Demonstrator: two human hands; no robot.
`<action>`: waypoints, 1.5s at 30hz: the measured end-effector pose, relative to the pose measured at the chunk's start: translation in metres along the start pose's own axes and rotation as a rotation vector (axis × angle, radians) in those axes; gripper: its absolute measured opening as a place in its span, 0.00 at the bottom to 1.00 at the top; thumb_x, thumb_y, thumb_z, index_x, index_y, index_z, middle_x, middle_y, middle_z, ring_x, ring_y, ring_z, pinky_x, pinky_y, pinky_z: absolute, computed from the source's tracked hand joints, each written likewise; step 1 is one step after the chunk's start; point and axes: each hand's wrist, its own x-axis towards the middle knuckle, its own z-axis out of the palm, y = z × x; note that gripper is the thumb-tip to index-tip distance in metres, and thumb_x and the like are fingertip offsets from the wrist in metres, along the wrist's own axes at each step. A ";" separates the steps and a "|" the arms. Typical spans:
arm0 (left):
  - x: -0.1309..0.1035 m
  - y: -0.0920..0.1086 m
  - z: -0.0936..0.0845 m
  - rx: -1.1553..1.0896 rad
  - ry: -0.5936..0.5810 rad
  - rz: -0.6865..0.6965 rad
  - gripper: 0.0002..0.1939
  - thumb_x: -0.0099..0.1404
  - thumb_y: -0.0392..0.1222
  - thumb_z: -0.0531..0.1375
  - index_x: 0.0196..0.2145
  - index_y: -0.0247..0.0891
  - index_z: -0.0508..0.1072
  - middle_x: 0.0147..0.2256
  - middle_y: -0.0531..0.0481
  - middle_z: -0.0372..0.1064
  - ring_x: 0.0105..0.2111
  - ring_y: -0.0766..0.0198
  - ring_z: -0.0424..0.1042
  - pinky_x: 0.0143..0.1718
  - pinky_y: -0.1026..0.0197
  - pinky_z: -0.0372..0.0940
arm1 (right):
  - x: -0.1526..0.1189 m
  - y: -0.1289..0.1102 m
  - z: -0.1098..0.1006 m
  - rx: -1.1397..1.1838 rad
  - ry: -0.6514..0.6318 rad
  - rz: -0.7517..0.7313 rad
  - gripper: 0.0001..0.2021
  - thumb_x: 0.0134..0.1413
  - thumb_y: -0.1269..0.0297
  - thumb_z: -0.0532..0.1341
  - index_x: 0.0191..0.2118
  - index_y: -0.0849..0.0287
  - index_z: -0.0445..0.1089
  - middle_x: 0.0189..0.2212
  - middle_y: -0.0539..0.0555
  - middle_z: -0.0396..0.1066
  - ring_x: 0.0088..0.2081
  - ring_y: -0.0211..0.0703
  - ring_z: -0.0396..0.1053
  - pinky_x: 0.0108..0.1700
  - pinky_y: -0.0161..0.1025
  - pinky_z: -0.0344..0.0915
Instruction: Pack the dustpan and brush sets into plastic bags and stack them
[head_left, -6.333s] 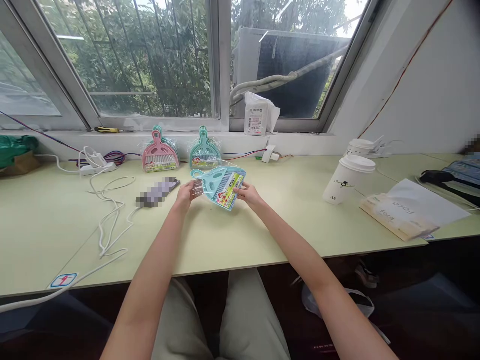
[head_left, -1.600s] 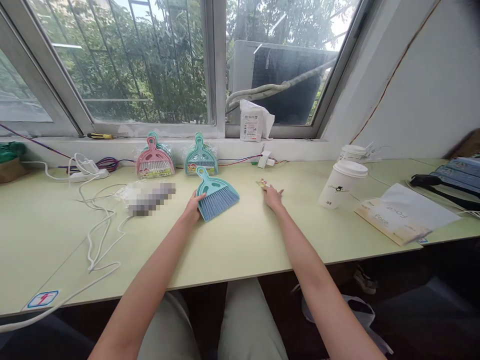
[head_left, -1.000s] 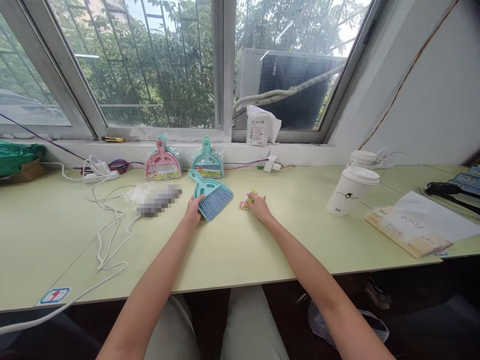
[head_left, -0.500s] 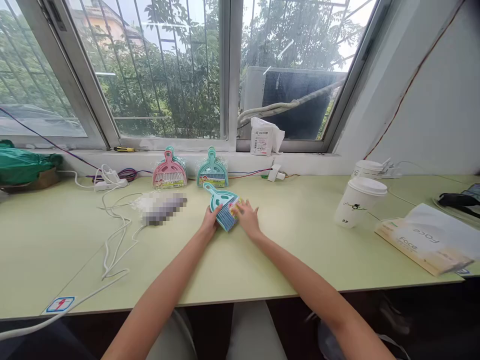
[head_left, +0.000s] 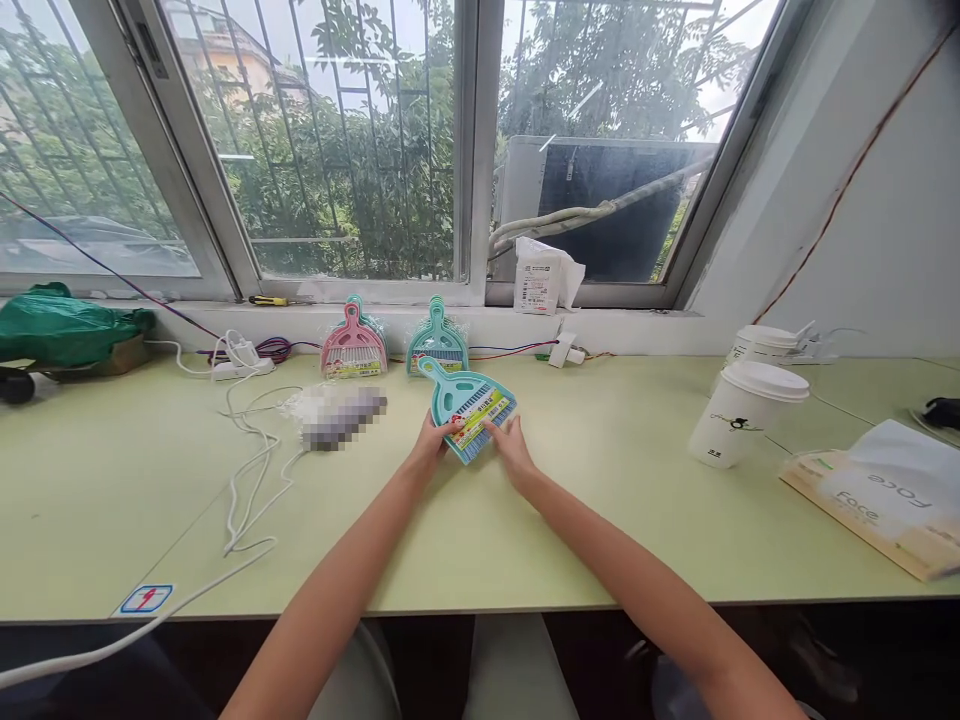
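In front of me, tilted with its handle toward the upper left, is a teal dustpan and brush set (head_left: 454, 391) with blue bristles. A yellow printed label (head_left: 480, 418) lies slantwise across the bristles. My left hand (head_left: 433, 440) grips the set by its lower left edge, thumb on the front. My right hand (head_left: 513, 447) is at the lower right side, thumb against the label and fingers bent at the edge. Behind stand a pink dustpan set (head_left: 352, 345) and a stack of teal dustpan sets (head_left: 436, 340), in clear wrapping against the wall.
To the left lie white cables (head_left: 247, 500), a power strip (head_left: 241, 365) and a pixelated item (head_left: 345, 418). White paper cups (head_left: 739, 420) and a tissue pack (head_left: 870, 500) are at the right. A green plastic bag (head_left: 67, 325) sits far left; a yellow-handled tool (head_left: 268, 300) lies on the sill.
The label now lies across the bristles, where before it was bunched near my right fingers. The set has turned to face me more. The view has shifted slightly left.
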 end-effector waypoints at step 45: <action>0.024 0.020 -0.050 1.550 -0.097 0.419 0.12 0.56 0.26 0.55 0.32 0.38 0.73 0.36 0.43 0.66 0.38 0.55 0.69 0.42 0.56 0.64 | 0.031 -0.018 -0.071 0.504 0.046 0.143 0.16 0.40 0.76 0.68 0.39 0.61 0.69 0.38 0.55 0.76 0.37 0.42 0.76 0.40 0.38 0.76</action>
